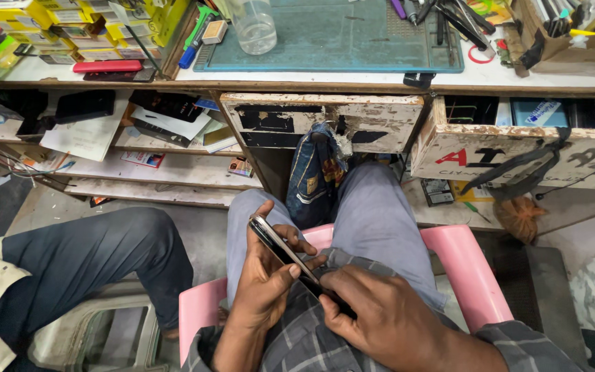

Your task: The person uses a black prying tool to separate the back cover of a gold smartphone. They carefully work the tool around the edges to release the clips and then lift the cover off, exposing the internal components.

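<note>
A phone (284,251) sits low in the frame's centre, between the left hand (264,279) and right hand (387,317), over the chair (463,265). A workbench (490,77) spans the top, its mat (339,38) upper centre, a drawer (325,120) beneath.

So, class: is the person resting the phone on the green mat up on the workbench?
No, the phone is held over the lap in both hands, left hand and right hand, well below the green mat.
</note>
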